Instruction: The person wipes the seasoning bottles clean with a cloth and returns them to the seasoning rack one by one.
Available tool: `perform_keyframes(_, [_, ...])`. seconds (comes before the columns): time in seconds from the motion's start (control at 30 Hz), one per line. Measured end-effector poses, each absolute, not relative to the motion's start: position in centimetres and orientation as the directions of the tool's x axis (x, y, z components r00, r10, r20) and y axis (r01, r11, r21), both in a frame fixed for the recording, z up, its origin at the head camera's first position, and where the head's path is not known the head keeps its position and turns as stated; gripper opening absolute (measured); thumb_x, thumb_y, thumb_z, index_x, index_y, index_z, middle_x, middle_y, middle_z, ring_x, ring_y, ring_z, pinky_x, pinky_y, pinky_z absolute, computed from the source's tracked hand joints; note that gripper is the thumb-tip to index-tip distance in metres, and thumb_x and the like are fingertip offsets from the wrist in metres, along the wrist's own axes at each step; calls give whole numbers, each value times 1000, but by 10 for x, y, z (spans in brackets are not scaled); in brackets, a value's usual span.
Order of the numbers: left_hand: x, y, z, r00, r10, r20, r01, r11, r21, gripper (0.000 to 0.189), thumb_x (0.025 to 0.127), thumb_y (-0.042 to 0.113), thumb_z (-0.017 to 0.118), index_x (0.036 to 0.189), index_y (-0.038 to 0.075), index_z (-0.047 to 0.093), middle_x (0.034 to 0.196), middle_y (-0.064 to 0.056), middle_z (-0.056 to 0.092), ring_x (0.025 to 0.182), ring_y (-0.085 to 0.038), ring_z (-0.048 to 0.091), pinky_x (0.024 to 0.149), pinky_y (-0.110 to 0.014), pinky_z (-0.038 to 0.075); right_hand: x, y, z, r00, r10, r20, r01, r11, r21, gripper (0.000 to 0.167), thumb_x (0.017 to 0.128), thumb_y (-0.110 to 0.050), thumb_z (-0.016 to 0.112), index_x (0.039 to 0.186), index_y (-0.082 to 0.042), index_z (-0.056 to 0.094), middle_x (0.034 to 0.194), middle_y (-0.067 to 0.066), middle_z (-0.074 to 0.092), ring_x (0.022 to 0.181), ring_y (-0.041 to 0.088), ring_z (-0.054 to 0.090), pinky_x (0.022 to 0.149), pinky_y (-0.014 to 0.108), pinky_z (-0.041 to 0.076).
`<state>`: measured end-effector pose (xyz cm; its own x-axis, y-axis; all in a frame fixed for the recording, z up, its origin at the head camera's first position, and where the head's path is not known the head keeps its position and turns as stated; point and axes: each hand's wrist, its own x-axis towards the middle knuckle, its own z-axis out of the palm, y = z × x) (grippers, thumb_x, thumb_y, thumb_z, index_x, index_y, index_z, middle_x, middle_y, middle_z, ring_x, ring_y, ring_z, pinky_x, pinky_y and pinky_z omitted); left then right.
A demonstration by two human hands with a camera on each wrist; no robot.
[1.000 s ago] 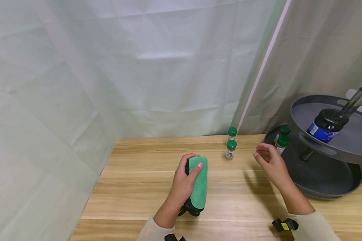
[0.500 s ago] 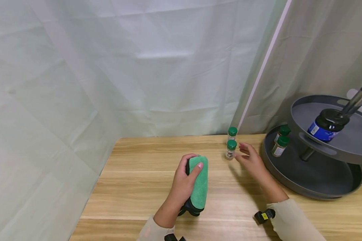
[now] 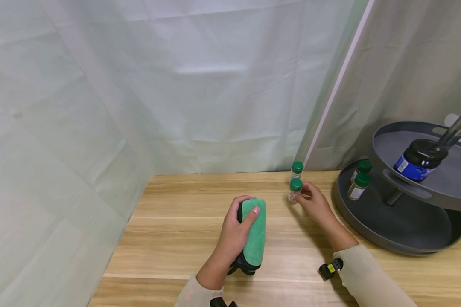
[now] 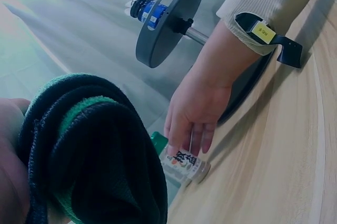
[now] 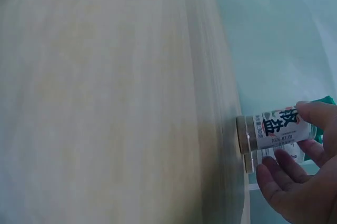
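Observation:
My left hand (image 3: 234, 232) grips a folded green-and-black cloth (image 3: 255, 234) near the middle of the table, thumb over its green face. In the left wrist view, the dark folded layers of the cloth (image 4: 100, 150) fill the lower left. Farther back, my right hand (image 3: 316, 205) pinches the nearer green-capped spice jar (image 3: 292, 196), which stands upright on the wood. The right wrist view has the thumb on the label of that jar (image 5: 281, 126), an index finger at its other side and the remaining fingers loosely curled. Just behind stands a second green-capped spice jar (image 3: 297, 168).
To the right is a grey two-tier round tray (image 3: 411, 226). Its lower tier bears two green-capped jars (image 3: 356, 191); the upper tier holds a black-lidded jar with a blue label (image 3: 416, 164). A pale curtain (image 3: 230, 94) hangs behind the wooden table (image 3: 176, 230).
My right hand has moved left from beside the jars on the lower tier to the nearer spice jar on the table and taken hold of it. The left hand stays put with the cloth.

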<state>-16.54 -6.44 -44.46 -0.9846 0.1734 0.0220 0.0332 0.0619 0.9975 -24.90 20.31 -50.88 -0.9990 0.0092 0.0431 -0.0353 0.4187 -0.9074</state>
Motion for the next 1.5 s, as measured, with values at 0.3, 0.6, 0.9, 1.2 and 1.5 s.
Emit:
perform_keyframes(0.3, [-165, -66, -446, -986, 165, 27, 38, 66, 997, 36, 100, 41, 63, 132, 28, 52, 121, -10, 59, 99, -24, 60, 82, -38, 52, -245, 202, -506, -999, 3, 42, -36, 468, -883, 47, 100, -31, 64, 140, -8, 52, 143, 21, 58, 132, 39, 55, 108, 54, 45])
perform_keyframes(0.6, [-165, -66, -446, -986, 163, 20, 32, 68, 997, 37, 99, 41, 63, 132, 28, 52, 122, -10, 59, 101, -24, 59, 83, -38, 52, -222, 188, -480, -983, -110, 146, -180, 429, -885, 42, 99, -22, 67, 135, -6, 53, 127, 17, 66, 123, 33, 61, 108, 52, 46])
perform_keyframes(0.9, [-166, -66, -445, -986, 162, 31, 42, 66, 997, 37, 99, 41, 63, 132, 28, 53, 124, -9, 59, 102, -23, 60, 83, -38, 53, -196, 171, -461, -948, -232, 220, -296, 382, -875, 36, 97, -25, 70, 130, -18, 59, 116, -1, 68, 109, 8, 63, 103, 33, 49])
perform_keyframes(1.2, [-166, -65, -445, -984, 175, 27, 41, 75, 996, 35, 99, 41, 64, 130, 27, 56, 121, -9, 60, 100, -23, 61, 81, -37, 54, -178, 169, -452, -913, -309, 266, -369, 346, -863, 34, 97, -21, 69, 130, -25, 60, 110, -7, 69, 105, 10, 65, 100, 31, 49])
perform_keyframes(1.5, [-167, -65, -446, -983, 176, 54, 69, 82, 994, 35, 98, 41, 66, 129, 28, 57, 119, -8, 61, 98, -23, 62, 81, -38, 55, -175, 169, -453, -893, -351, 283, -400, 324, -858, 36, 96, -15, 70, 131, -23, 61, 115, -5, 69, 103, 10, 65, 93, 28, 53])
